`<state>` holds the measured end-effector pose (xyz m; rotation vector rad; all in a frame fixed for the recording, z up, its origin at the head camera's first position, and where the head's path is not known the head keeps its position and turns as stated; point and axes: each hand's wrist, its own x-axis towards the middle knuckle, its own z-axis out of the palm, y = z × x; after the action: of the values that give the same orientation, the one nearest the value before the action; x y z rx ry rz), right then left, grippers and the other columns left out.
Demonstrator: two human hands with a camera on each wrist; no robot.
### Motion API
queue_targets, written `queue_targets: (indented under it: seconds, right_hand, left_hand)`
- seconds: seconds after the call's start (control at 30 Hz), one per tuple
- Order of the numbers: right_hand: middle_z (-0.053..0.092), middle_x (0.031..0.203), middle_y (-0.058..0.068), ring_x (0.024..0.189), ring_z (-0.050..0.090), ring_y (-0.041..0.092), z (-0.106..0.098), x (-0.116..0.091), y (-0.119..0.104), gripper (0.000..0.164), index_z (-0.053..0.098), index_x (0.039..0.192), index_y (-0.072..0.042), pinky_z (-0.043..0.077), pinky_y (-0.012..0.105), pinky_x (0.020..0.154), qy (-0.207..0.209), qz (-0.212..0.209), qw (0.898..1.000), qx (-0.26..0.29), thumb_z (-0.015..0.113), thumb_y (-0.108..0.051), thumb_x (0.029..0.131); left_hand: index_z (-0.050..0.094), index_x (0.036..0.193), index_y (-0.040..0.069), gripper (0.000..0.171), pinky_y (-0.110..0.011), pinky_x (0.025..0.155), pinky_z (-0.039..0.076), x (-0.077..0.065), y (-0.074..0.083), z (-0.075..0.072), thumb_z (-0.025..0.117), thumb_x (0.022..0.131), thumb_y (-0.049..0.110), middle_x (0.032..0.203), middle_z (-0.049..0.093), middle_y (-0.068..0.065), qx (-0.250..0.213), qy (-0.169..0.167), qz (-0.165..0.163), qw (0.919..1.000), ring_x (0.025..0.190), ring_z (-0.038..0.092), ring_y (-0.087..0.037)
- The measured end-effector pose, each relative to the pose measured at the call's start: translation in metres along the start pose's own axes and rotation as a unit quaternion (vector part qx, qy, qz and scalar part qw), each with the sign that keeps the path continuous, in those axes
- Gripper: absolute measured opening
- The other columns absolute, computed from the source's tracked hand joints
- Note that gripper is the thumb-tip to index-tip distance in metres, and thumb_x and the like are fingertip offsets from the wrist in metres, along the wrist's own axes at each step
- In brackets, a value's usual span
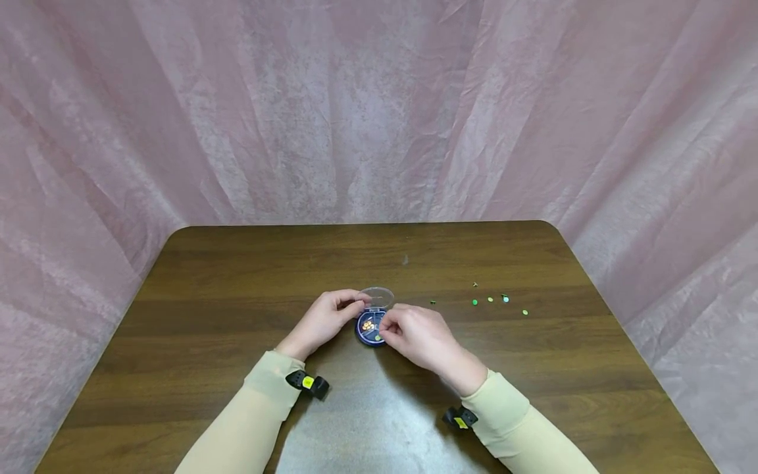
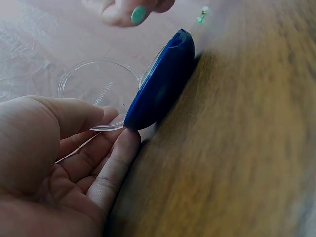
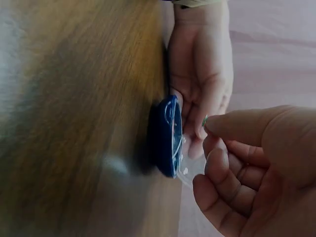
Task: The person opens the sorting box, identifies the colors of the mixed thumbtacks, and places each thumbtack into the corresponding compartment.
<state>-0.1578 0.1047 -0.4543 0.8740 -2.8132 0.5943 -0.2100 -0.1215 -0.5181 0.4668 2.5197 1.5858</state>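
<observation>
A round dark-blue case (image 1: 360, 336) with inner dividers stands on the table, its clear round lid (image 1: 380, 293) raised at the back. Small orange pieces (image 1: 368, 325) and a light green piece (image 1: 378, 338) lie inside. My left hand (image 1: 326, 319) holds the lid between thumb and fingers, one finger touching the case's side in the left wrist view. Just over the case's right side, my right hand (image 1: 419, 332) pinches a small round green piece (image 2: 138, 15) at its fingertips; it shows edge-on in the right wrist view.
Right of the case, several small pieces are scattered on the wooden table (image 1: 237, 276), among them a green disc (image 1: 475, 302), a yellow-green disc (image 1: 525, 313) and a pale blue disc (image 1: 506, 299). A pink curtain (image 1: 355, 118) hangs behind the table.
</observation>
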Motion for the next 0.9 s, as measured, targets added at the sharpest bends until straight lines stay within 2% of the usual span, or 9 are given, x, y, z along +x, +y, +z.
queue_targets:
  seconds: [0.1,0.23,0.4,0.63,0.77,0.9]
  right_hand:
    - [0.054,0.075,-0.016,0.064,0.051,0.002,0.005,0.006,-0.004,0.01,0.068,0.079,-0.028,0.042,0.024,0.055,0.016,-0.02,0.999,-0.044,0.07,-0.02,0.085]
    - [0.054,0.074,-0.015,0.063,0.054,0.005,0.015,0.01,-0.006,0.012,0.068,0.076,-0.029,0.043,0.027,0.052,0.007,-0.031,0.996,-0.083,0.07,-0.021,0.084]
    - [0.053,0.071,-0.014,0.06,0.055,0.008,0.023,0.012,-0.005,0.016,0.066,0.072,-0.03,0.043,0.03,0.049,0.011,-0.039,0.994,-0.1,0.071,-0.021,0.083]
    - [0.055,0.074,-0.013,0.062,0.056,0.009,0.018,0.008,-0.004,0.013,0.07,0.074,-0.03,0.044,0.031,0.051,0.012,-0.043,0.993,-0.105,0.071,-0.021,0.084]
    - [0.057,0.077,-0.016,0.065,0.057,0.006,0.006,0.001,0.01,0.01,0.073,0.081,-0.029,0.046,0.029,0.055,0.029,-0.025,0.995,-0.092,0.072,-0.02,0.083]
    - [0.054,0.075,-0.016,0.063,0.052,0.005,-0.012,-0.009,0.043,0.013,0.07,0.079,-0.027,0.044,0.028,0.054,0.055,0.022,0.994,-0.095,0.071,-0.015,0.08]
  left_hand:
    - [0.075,0.114,0.028,0.022,-0.033,0.097,0.045,0.001,-0.001,0.0,0.063,0.098,0.037,0.115,0.068,0.015,-0.001,0.002,0.002,1.0,0.113,0.06,-0.006]
    - [0.075,0.113,0.03,0.019,-0.032,0.096,0.046,0.001,-0.002,0.0,0.063,0.098,0.035,0.114,0.068,0.016,-0.006,-0.001,0.0,1.0,0.112,0.061,-0.006]
    - [0.075,0.113,0.03,0.02,-0.034,0.096,0.045,0.0,-0.002,0.0,0.063,0.098,0.035,0.114,0.068,0.016,-0.011,-0.002,0.004,0.9999,0.113,0.06,-0.006]
    - [0.075,0.115,0.027,0.022,-0.034,0.096,0.046,0.0,-0.002,-0.001,0.063,0.099,0.034,0.115,0.068,0.016,-0.002,-0.002,0.006,1.0,0.113,0.06,-0.007]
    - [0.074,0.117,0.024,0.024,-0.034,0.097,0.045,0.0,-0.001,-0.001,0.062,0.099,0.034,0.115,0.068,0.016,-0.002,-0.007,0.003,1.0,0.114,0.06,-0.007]
    - [0.074,0.118,0.023,0.025,-0.034,0.098,0.045,-0.001,-0.001,-0.002,0.061,0.099,0.034,0.114,0.068,0.015,-0.001,-0.011,0.001,0.9999,0.114,0.06,-0.006]
